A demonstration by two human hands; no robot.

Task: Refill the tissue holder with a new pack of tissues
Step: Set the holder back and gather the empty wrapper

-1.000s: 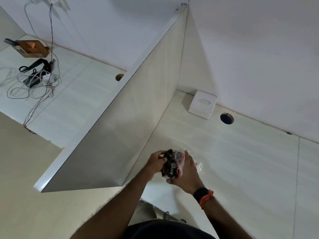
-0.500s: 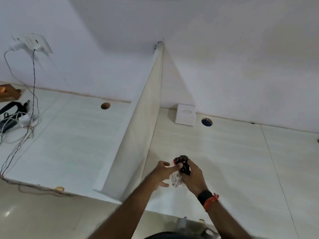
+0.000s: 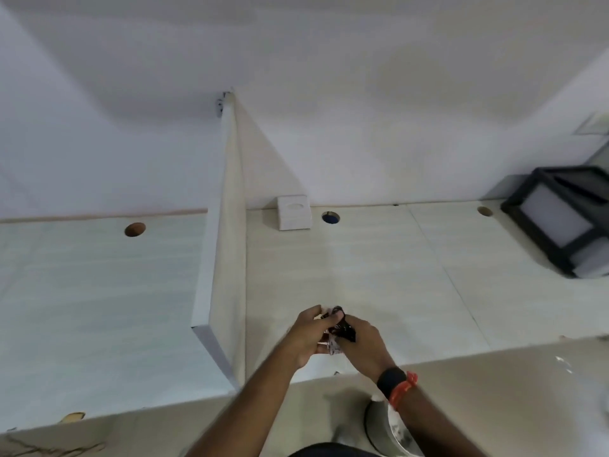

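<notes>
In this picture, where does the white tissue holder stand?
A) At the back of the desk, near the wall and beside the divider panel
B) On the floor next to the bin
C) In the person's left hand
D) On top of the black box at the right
A: the white tissue holder stands on the desk against the wall, just right of the divider panel, far from both hands.

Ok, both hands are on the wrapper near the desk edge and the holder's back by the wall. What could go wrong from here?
1. Both the left hand and the right hand are crumpling the tissue pack near the front of the desk; if the wrapper tears suddenly, tissues could spill over the edge to the floor.
2. The tissue holder sits far back by the wall, so the loose stack must be carried there and could come apart.
</notes>
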